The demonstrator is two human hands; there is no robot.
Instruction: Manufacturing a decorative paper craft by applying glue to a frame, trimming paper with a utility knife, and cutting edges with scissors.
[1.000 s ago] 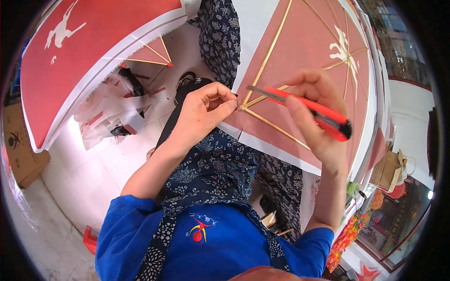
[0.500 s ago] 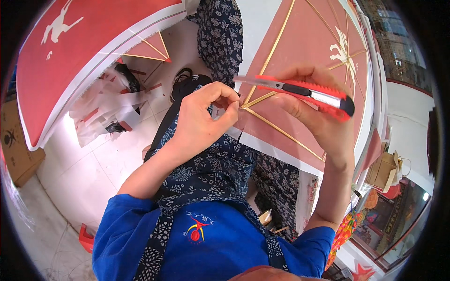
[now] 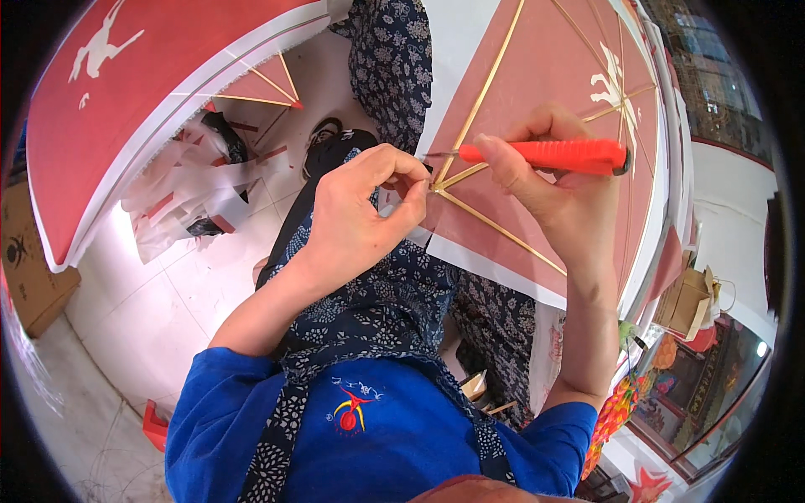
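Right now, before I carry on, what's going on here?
A person in a blue shirt holds a red-handled utility knife in the right hand, its thin metal blade out and pointing toward the left hand. The left hand's fingers are drawn together beside the spot where thin, pale, wood-like strips meet on a dull red sheet with a white border; whether they grip anything is unclear, as is whether the blade touches anything.
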